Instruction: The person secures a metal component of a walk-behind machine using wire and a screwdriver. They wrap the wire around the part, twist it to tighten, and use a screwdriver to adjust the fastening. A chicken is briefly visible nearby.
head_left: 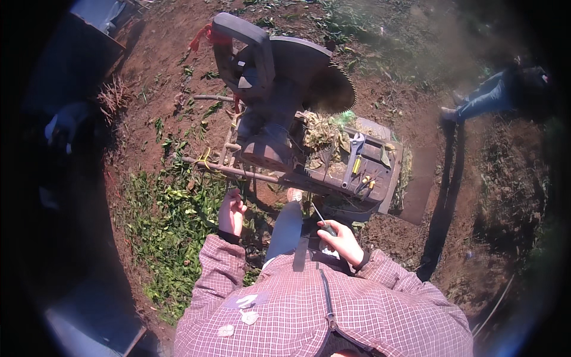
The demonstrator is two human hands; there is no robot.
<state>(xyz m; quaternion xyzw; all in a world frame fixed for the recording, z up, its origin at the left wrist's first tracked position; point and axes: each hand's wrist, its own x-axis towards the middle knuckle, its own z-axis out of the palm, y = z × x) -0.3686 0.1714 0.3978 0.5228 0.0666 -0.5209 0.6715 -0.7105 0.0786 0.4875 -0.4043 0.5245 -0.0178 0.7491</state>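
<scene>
My right hand (345,243) grips a screwdriver (326,226) by its dark handle, its thin shaft pointing up and away from me. On the left, my left hand (232,213) is raised with its fingers curled in; what they hold, if anything, is too small to make out. It is close below the metal frame bar (238,171) of a machine. Mounted on that machine is a large toothed circular saw blade (334,89), partly under a dark guard (297,53). An adjustable wrench (352,160) and yellow-and-black pliers (367,185) lie on its flat top.
Dry plant scraps (321,132) are heaped beside the tools. Red cord (201,37) is tied at the saw handle (238,27). Cut green leaves (169,232) cover the soil at left. Another person's legs (485,95) show at the far right. My shoe (295,194) is under the machine's edge.
</scene>
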